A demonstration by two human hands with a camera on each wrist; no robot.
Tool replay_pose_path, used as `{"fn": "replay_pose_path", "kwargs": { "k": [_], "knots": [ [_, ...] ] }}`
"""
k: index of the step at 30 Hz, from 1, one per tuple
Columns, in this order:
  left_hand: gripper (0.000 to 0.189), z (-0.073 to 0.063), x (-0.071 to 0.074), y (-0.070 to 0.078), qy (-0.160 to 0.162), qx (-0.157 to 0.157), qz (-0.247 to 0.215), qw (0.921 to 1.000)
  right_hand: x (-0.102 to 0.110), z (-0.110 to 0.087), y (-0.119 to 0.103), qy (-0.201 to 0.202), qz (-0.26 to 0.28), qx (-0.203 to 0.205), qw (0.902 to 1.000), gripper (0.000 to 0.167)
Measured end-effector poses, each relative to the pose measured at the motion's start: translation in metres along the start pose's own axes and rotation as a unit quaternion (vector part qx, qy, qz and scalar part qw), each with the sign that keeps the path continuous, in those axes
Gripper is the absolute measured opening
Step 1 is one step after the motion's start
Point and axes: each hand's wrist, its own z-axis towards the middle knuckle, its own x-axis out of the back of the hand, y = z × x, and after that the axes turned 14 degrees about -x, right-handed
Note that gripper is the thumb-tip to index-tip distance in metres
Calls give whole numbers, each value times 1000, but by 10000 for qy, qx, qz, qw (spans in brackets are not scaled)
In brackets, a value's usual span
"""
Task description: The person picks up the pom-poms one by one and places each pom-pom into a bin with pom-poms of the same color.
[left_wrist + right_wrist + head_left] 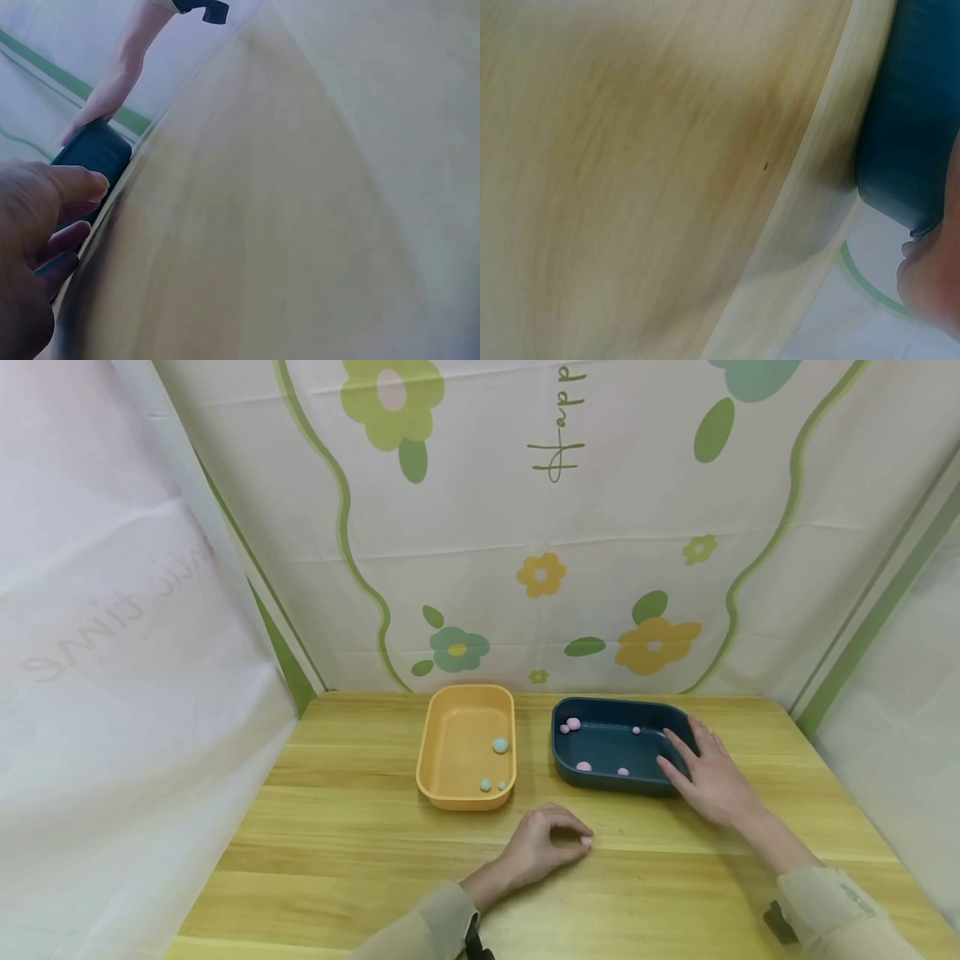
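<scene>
In the head view, my left hand (536,847) pinches a small pale pink ball (587,841) between thumb and forefinger, low over the table in front of the trays. The left wrist view shows that hand (37,232) from close up, but the ball cannot be made out there. My right hand (712,777) lies over the right end of the dark blue tray (615,783), its fingers spread and mostly straight across the rim. Inside that tray are several small pink balls (573,724). The right wrist view catches part of the right hand (930,277) against the tray's corner.
A yellow tray (457,727) stands left of the blue one and holds a larger pale green ball (500,745) and two smaller ones (485,785). Both trays sit near the back edge of the wooden table (337,827). A flower-printed curtain (465,510) rises behind them.
</scene>
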Motion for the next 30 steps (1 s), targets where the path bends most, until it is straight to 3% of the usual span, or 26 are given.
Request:
{"fn": "replay_pose_path", "kwargs": {
  "k": [8,19,26,30],
  "knots": [
    [15,8,12,8,380,-209,191,9989,-1,0,1,17,-5,0,10000,75],
    [13,23,22,18,738,-923,506,9917,-1,-1,1,10,7,7,10000,75],
    [11,41,26,22,959,-1335,702,9839,-1,-1,2,9,6,18,10000,75],
    [12,54,27,22,998,-1412,789,9818,-1,0,2,42,24,5,10000,75]
  ]
}}
